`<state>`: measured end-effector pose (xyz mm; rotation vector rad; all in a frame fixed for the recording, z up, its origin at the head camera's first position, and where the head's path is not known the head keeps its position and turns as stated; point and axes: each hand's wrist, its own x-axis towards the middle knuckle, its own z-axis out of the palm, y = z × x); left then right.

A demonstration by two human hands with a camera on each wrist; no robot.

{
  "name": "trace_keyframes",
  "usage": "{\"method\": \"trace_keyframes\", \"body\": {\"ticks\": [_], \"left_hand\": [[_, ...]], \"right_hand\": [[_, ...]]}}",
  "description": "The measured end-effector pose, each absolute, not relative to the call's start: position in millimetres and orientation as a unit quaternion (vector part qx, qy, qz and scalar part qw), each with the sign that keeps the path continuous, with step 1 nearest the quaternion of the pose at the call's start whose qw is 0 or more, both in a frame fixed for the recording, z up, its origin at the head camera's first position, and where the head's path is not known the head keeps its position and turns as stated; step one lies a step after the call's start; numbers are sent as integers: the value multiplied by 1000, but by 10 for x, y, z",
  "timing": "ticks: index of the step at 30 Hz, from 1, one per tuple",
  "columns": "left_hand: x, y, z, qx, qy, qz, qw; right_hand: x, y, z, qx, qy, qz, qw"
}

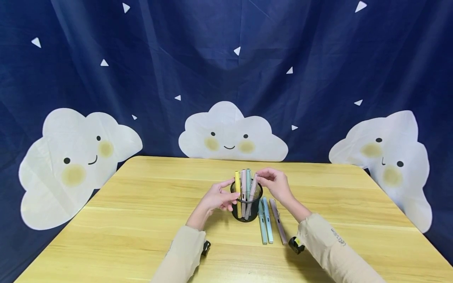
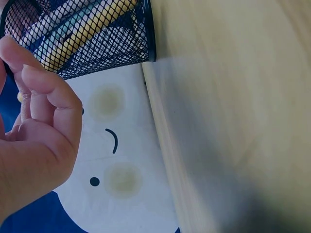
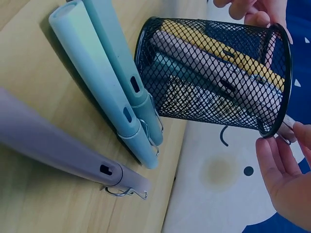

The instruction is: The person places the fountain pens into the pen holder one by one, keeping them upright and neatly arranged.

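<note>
Our right hand (image 1: 277,184) pinching a pale pink pen (image 1: 253,185) (metal-clipped), our left hand (image 1: 216,197) gripping an upright, black mesh cup (image 1: 255,210) by its rim, toward the desk's (image 1: 159,196) far edge.

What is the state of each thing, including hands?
Cup: upright
Yellow pen: in cup
Left pink pen: in cup
Right pink pen: in cup, pinched
Back green pen: in cup
Front green pen: lying, capped
Blue pen: lying, capped
Purple pen: lying, capped
Left hand: gripping cup
Right hand: pinching pen

The cup (image 1: 255,208) is black mesh, one pen (image 1: 237,180) yellow, the backdrop (image 1: 198,70) cloud-printed navy
</note>
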<state>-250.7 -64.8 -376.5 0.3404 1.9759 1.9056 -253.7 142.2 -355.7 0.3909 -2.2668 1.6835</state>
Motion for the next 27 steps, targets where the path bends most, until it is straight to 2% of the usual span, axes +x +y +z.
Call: {"method": "trace_keyframes", "body": {"ticks": [17,27], "left_hand": [[-2522,-646,-3793,121,700,678,190],[-2533,-645,-3803,119,698,680,190]], "right_hand": [[-2532,1482,-3584,131,-771,609,130],[-2527,1623,-3625,124,-763,626,102]]}}
